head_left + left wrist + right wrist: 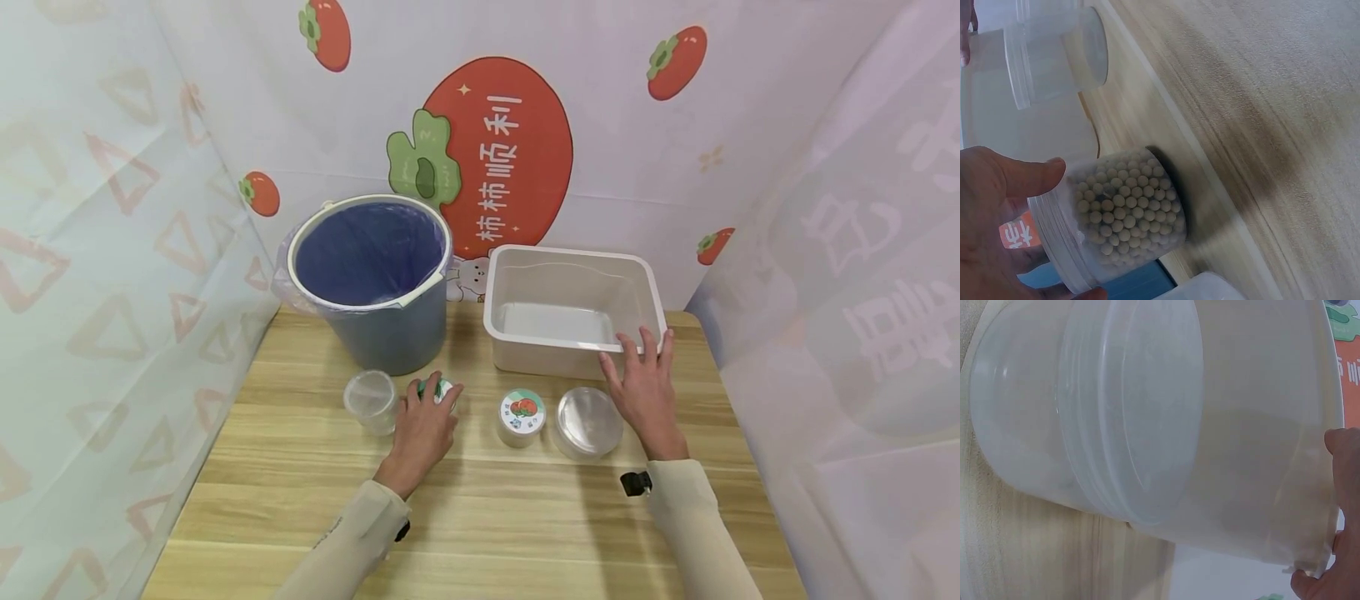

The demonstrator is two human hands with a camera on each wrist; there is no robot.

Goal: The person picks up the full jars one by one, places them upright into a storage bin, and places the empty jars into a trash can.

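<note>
- Head view shows a wooden table (480,500) with printed cloth walls on three sides.
- Largest on it is a blue-grey bucket (372,279) lined with a thin plastic bag, standing at the back left.
- Just right of the bucket stands a white plastic tub (570,308), open at the top.
- Right hand (643,392) lies against the tub's near wall with its fingers straight and spread, tips at the rim, gripping nothing.
- Near the front of the tub, just left of the right hand, sits a round clear container with a lid (588,422).
- Left of that stands a small jar with a fruit sticker on its lid (522,417).
- Left hand (422,429) is curled round a small clear jar of pale beads (1125,212); the left wrist view shows thumb and fingers wrapped about its lid end, the jar standing on the table in front of the bucket.
- Just left of that hand stands an empty clear cup (371,402), close to it; whether they touch cannot be told.
</note>
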